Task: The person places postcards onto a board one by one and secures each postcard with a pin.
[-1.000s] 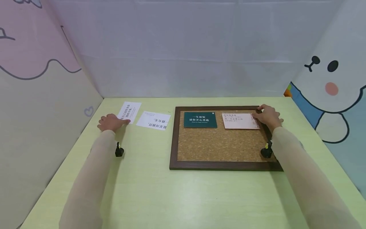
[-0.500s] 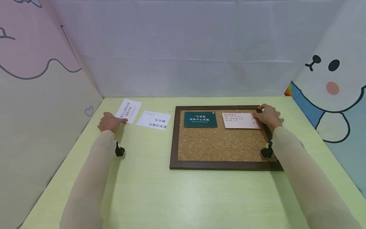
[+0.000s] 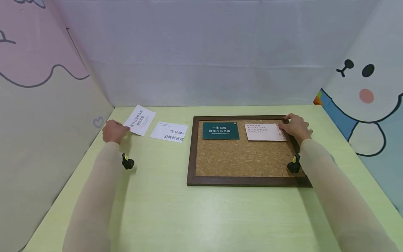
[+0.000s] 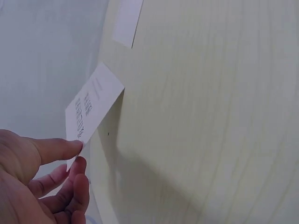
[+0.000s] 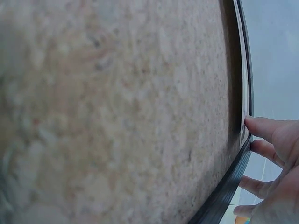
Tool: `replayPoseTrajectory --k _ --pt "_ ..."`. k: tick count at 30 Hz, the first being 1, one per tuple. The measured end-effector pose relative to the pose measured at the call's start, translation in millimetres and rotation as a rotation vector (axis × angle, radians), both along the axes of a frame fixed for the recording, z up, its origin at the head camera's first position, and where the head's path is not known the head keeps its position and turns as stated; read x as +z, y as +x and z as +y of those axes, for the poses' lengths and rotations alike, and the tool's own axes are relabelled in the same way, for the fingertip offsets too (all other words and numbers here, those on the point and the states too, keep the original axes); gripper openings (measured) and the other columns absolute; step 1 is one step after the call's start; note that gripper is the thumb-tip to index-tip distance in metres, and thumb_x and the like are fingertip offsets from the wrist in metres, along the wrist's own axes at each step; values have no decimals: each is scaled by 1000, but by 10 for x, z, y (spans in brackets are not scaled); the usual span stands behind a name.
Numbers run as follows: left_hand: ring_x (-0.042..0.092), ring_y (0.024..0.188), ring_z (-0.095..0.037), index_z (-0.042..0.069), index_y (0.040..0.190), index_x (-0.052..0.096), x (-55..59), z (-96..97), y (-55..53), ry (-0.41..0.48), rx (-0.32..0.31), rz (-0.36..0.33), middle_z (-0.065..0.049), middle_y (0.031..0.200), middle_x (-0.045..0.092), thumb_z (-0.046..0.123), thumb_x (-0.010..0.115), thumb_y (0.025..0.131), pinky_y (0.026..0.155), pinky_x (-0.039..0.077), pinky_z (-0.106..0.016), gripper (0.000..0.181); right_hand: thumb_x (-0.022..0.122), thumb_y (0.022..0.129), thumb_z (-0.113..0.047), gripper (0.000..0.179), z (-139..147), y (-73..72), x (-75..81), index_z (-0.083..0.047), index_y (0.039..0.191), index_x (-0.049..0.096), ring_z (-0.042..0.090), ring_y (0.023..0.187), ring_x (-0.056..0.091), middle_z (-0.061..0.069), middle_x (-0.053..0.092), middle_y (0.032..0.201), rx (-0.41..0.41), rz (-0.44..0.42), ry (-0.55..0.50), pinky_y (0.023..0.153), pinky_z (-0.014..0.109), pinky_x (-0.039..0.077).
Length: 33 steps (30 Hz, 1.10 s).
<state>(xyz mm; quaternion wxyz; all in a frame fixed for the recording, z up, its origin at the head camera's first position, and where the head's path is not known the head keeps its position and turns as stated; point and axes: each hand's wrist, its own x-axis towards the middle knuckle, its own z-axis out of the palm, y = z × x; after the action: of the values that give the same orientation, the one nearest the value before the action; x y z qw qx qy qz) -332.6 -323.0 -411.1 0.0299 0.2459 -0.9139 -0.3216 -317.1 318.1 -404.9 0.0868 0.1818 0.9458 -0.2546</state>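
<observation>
A white card with black print (image 3: pixel 139 120) is lifted at a tilt at the back left, its near edge pinched by my left hand (image 3: pixel 115 131). In the left wrist view the thumb (image 4: pixel 65 149) lies on the card's printed face, with fingers curled behind it. My right hand (image 3: pixel 296 127) is at the cork board's back right corner, holding the right end of a white card with pink print (image 3: pixel 261 132). In the right wrist view the thumb (image 5: pixel 264 127) meets the card's edge, and other fingers lie outside the dark frame (image 5: pixel 224 179).
A second white card (image 3: pixel 169 132) lies flat between the left hand and the cork board (image 3: pixel 242 161). On the board, a green card (image 3: pixel 220 131) has a small pin at its top right corner. Cloth-like walls enclose the pale table (image 3: pixel 195 217) at the back and sides.
My left hand has drawn back and left, raising and tilting the white card it pinches off the table. The right hand stays at the board's corner.
</observation>
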Motion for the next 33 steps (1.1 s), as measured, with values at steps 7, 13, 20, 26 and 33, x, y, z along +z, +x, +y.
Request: replayPoseTrajectory --k 7,13,20,26,33 --pt "57 91 -24 3 112 64 119 -76 27 66 5 92 -5 96 68 26 62 92 81 39 -42 30 56 98 -36 55 3 1 6 -1 137 40 60 127 27 36 32 142 8 -1 2 100 72 18" --pt "55 64 -7 9 98 71 251 -89 72 269 58 160 18 60 62 18 65 91 72 39 -29 13 56 98 -37 55 4 1 -1 -1 137 40 60 126 27 36 32 142 6 -1 3 100 72 17" --pt "55 66 -10 23 72 72 312 -105 67 482 152 202 15 59 65 12 67 88 75 38 -30 20 55 98 -37 56 -2 4 1 -2 138 39 60 128 26 36 30 143 4 -6 5 101 72 17" --pt "56 66 -5 14 84 70 345 -53 91 544 159 228 16 58 63 7 67 89 70 41 -24 9 55 98 -37 56 -4 7 -9 -2 138 39 59 127 27 36 32 142 3 -4 6 100 71 18" --pt "63 53 0 6 80 67 373 42 64 714 131 321 10 58 63 -4 67 87 55 45 -16 12 55 98 -37 56 1 -10 -23 -2 139 39 59 127 27 35 31 143 -6 -13 8 101 70 18"
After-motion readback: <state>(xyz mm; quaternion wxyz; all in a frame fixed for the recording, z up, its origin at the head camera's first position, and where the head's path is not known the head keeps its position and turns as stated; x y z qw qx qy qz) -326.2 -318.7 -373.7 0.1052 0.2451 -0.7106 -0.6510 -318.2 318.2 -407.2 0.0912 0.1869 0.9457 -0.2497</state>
